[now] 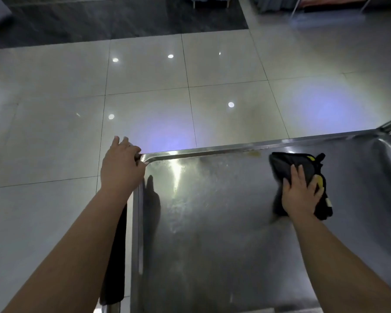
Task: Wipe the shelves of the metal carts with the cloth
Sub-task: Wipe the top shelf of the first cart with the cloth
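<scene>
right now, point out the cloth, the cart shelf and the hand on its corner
cloth (pixel 284 161): head view, its dark far fold
shelf (pixel 212 211): head view, bare metal centre
left hand (pixel 120 168): head view, back of the hand

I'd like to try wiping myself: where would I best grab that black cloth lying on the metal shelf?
Come from above. The cloth lies crumpled on the shelf, pressed flat under the right hand, and the raised rim just beyond it would likely block a sideways reach. Pinch the bunched folds at its far end, which stick out past the fingers.
</scene>
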Demonstrator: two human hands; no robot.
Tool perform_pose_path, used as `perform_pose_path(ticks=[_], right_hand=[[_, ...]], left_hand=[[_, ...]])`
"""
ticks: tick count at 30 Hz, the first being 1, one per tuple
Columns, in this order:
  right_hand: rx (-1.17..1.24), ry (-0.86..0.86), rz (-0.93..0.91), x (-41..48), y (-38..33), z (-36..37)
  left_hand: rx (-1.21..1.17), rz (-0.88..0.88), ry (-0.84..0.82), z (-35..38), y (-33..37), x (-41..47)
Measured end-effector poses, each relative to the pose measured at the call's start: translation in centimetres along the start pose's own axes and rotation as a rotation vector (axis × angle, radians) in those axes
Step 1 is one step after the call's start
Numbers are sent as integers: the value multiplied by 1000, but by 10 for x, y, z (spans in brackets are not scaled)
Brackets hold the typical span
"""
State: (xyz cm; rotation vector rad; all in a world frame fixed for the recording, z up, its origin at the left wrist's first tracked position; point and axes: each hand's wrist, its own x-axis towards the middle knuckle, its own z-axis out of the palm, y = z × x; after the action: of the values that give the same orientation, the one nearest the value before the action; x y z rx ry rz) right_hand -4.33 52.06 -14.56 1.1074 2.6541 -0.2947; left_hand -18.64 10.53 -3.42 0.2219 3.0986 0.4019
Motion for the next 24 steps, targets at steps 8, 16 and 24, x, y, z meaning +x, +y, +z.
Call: perform_pose_path(ticks=[8,16,24], right_hand=[[0,-18,-153,35,-81,-6],[-70,-54,-467,-53,-205,36],[-107,-190,-878,-148,-297,73]], left_hand=[[-193,-39,34,0,9,6],[-345,-35,45,-3,14,2],[-496,-98,56,-11,15,-2]])
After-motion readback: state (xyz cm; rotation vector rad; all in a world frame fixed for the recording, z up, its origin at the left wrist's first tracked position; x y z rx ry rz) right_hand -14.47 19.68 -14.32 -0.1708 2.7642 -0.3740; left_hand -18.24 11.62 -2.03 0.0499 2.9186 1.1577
